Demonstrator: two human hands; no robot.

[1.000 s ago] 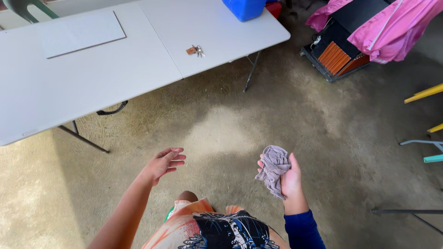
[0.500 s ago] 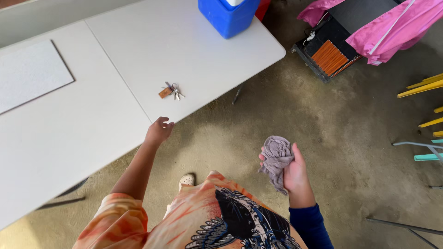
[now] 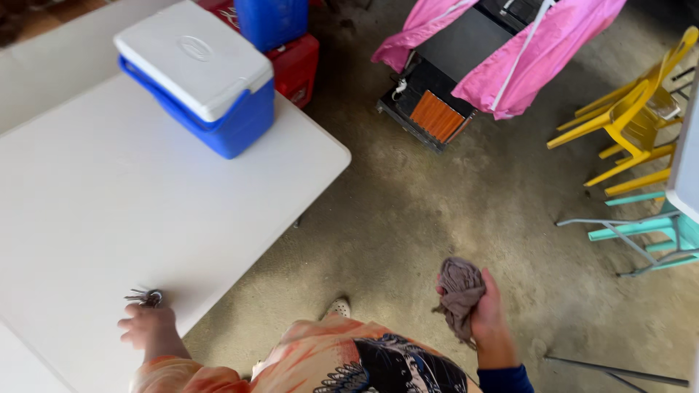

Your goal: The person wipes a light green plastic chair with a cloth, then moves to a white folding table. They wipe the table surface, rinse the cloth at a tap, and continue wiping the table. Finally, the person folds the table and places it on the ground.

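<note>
Down on the white bench [image 3: 145,204], the left hand [image 3: 149,327] curls over a bunch of keys [image 3: 145,297]; the right hand [image 3: 489,313] clenches a crumpled grey rag [image 3: 459,291], kept off the floor.

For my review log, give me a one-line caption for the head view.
Left hand at a bunch of keys on the white table; right hand grips a crumpled grey cloth.

Bunch of keys [image 3: 145,297]: small, metallic, dark, being covered in part by the left hand [image 3: 149,326] on the white table, lower left of frame. Grey-brown rag [image 3: 459,295]: crumpled, being gripped in the right hand [image 3: 489,320], lower centre-right of frame.
</note>
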